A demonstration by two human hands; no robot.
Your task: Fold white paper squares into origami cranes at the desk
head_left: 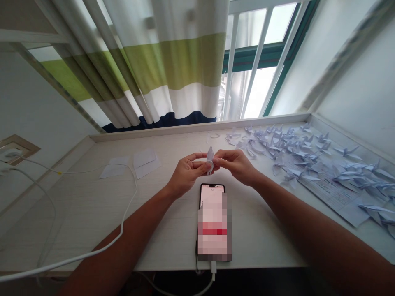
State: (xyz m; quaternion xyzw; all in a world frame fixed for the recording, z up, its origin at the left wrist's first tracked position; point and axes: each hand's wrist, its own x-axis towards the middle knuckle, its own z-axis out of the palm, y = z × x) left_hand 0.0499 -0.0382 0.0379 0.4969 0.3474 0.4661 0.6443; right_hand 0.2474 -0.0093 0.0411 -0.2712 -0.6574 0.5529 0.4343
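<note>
A small folded piece of white paper (210,155) is held upright between my two hands, above the middle of the desk. My left hand (189,170) pinches its lower left side between thumb and fingers. From the right, my right hand (236,164) grips its edge with thumb and forefinger. Fingertips hide part of the folds. Just below the hands lies a phone (212,222) with its screen lit and partly blurred. Many folded paper cranes (286,144) are heaped on the right side of the desk.
Loose white paper sheets (145,162) lie at the left. A white cable (131,201) loops over my left forearm from the wall socket (14,154). A printed sheet (336,195) lies under some cranes. Behind the desk (173,246) hang a striped curtain (179,61) and white window bars (256,57).
</note>
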